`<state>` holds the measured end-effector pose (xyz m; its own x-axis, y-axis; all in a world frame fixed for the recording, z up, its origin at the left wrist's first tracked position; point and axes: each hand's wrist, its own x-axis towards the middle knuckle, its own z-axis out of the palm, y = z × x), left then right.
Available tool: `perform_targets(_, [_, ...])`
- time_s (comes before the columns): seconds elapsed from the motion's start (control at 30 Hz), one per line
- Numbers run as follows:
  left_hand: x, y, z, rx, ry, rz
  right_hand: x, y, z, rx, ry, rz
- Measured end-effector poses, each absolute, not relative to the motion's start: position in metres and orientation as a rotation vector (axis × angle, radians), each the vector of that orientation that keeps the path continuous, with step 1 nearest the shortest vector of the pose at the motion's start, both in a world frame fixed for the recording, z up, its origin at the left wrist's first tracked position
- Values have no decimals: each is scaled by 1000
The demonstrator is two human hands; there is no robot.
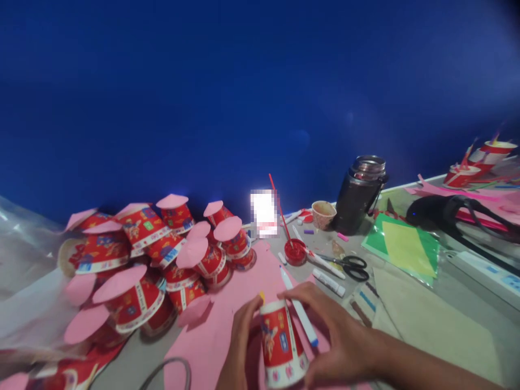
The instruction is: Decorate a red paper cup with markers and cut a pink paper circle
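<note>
A red printed paper cup (283, 338) stands upside down, its base up and its white-banded rim down, between my two hands. My left hand (240, 344) curves along the cup's left side, and a tiny yellow piece (262, 297) shows at its fingertips. From the other side, my right hand (345, 341) rounds the cup, with the thumb against the lower rim. A white marker with a blue end (300, 309) slants between the right fingers and the cup; whether that hand grips it, I cannot tell. Pink paper (219, 330) lies beneath.
Many red cups with pink cone tops (140, 230) are heaped at the left. Ahead are a red paint pot (295, 252), scissors (353, 268), a paper cup (324, 214) and a black flask (357, 197). A green packet (376, 235) and power strip (487, 273) lie right.
</note>
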<state>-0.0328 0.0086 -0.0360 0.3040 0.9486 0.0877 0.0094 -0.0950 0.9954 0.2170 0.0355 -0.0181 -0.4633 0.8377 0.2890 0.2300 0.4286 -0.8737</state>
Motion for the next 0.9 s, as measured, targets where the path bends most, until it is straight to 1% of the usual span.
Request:
perform_targets(0.13, [-26, 6, -9, 1336, 969, 929, 224, 36, -16, -916, -1896, 1027])
perform_targets(0.3, [-33, 10, -8, 1357, 956, 824, 225, 33, -16, -930, -1728, 1290])
perform_targets(0.4, [-33, 11, -8, 1369, 956, 828, 225, 32, -15, -904, -1695, 1335])
perform_targets(0.47, [-34, 12, -4, 1413, 953, 874, 225, 33, -14, -896, -1762, 1255])
perform_targets(0.53, [-35, 13, 0, 1552, 990, 894, 225, 34, -13, -890, -1890, 1092])
perform_targets(0.63, [-37, 13, 1, 1820, 1090, 824, 224, 34, -13, -859, -2047, 868])
perform_targets(0.77, [-37, 7, -4, 1919, 1093, 798, 220, 31, -14, -809, -2137, 815])
perform_targets(0.9, [-36, 5, -5, 1735, 1071, 868, 222, 29, -13, -819, -2045, 857])
